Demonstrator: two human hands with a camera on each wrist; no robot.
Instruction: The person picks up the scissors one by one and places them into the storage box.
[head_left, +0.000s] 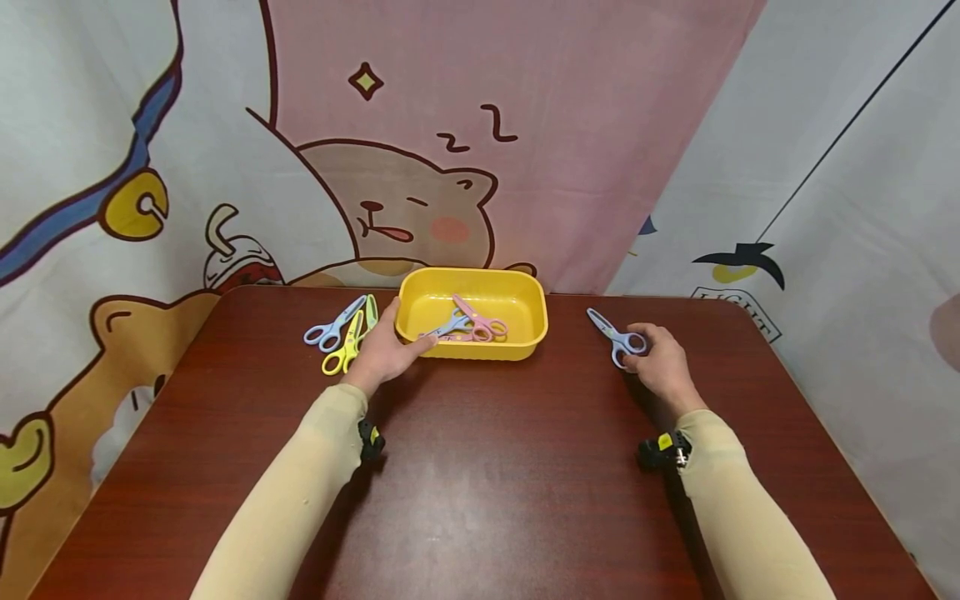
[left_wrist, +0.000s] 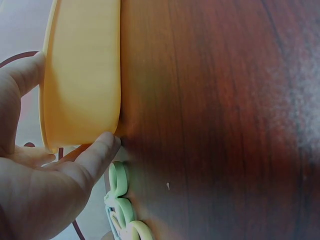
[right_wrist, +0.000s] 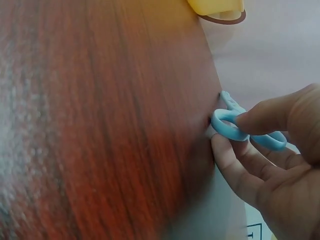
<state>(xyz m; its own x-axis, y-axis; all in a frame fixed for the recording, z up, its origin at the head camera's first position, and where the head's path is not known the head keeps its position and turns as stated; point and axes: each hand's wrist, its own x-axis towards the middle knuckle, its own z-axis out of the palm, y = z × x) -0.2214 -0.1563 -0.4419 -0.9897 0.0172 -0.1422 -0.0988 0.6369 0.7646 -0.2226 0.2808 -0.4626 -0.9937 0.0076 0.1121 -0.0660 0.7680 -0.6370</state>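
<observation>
My left hand [head_left: 384,354] holds the left end of a yellow plastic basin [head_left: 487,352], thumb over the front rim and fingers along the end wall. Pink scissors [head_left: 470,312] and blue scissors [head_left: 453,322] lie inside it, with another pink pair partly hidden beneath. On the right, my right hand [head_left: 663,364] pinches light blue scissors [head_left: 604,326] by their handle loops, blades pointing to the back left. In the right wrist view, the thumb presses on one loop of these scissors [right_wrist: 229,131] and the fingers lie under them, close over the table.
Left of the basin, blue scissors [head_left: 341,322], yellow scissors [head_left: 350,343] and green scissors [head_left: 371,311] lie in a group, partly behind my left hand. The brown wooden table [head_left: 517,467] ends at a printed cartoon curtain [head_left: 570,167] just behind the basin.
</observation>
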